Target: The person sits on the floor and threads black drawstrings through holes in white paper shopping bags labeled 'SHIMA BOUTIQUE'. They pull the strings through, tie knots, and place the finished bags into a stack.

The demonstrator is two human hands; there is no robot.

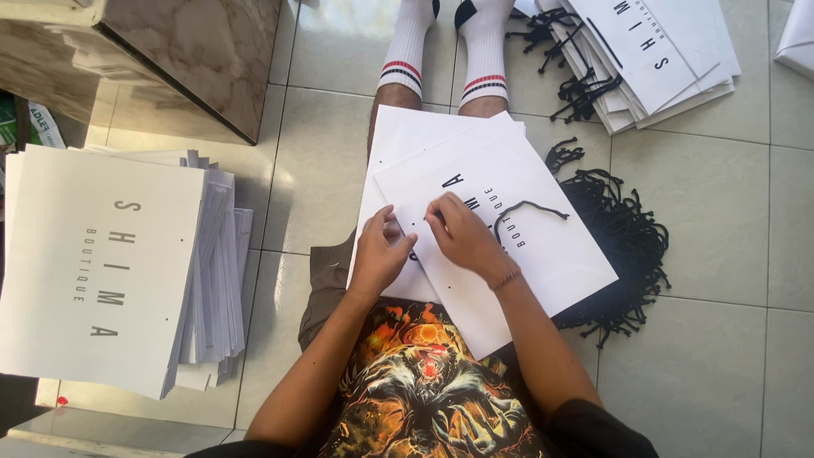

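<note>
Both hands, left [379, 254] and right [462, 233], pinch a black cord handle [526, 209] at the flat white paper bag [509, 246] on the person's lap; finished bags [644, 59] lie ahead, many unstrung bags [102, 271] remain

Both hands, left [379, 252] and right [458, 233], on white paper bag [543, 246] with black cord [526, 208]

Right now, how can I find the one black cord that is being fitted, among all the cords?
Start at the white paper bag on the person's lap. The black cord lies on it, curving away from the right hand. It lies alone on white paper, apart from the cord heap on the floor.
</note>
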